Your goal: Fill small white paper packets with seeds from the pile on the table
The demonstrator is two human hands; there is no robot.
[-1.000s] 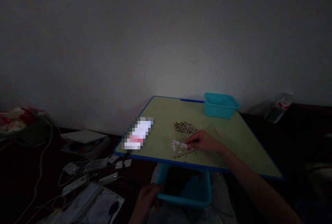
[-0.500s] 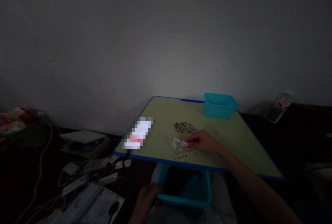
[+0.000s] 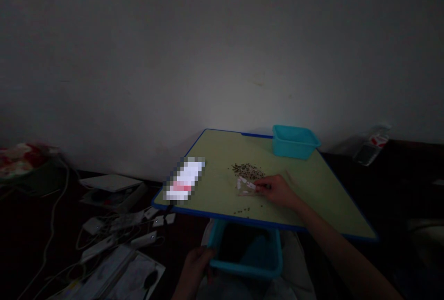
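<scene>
My right hand (image 3: 277, 190) is closed on one end of a thin, clear plastic piece (image 3: 247, 185) with white patches. Its exact kind is too dim to make out. The piece is just on the near side of a pile of small dark and pale grains (image 3: 248, 170) on a yellow-green table (image 3: 215, 152). Several loose grains (image 3: 242, 210) lie nearer the table's front edge. Below that edge, my left hand (image 3: 197, 263) grips the left rim of a blue plastic basin (image 3: 243, 268). The inside of the basin is dark, so its contents cannot be told.
A second blue basin (image 3: 294, 142) stands at the table's back right. A blurred-out bright phone-like screen (image 3: 185, 179) lies at the left edge. Cables and power strips (image 3: 100, 248) clutter the floor at left. A clear bag (image 3: 373, 147) is at the right by the wall.
My right hand has moved the clear plastic piece slightly away from me and to the right, toward the grain pile. My left hand stays on the basin rim.
</scene>
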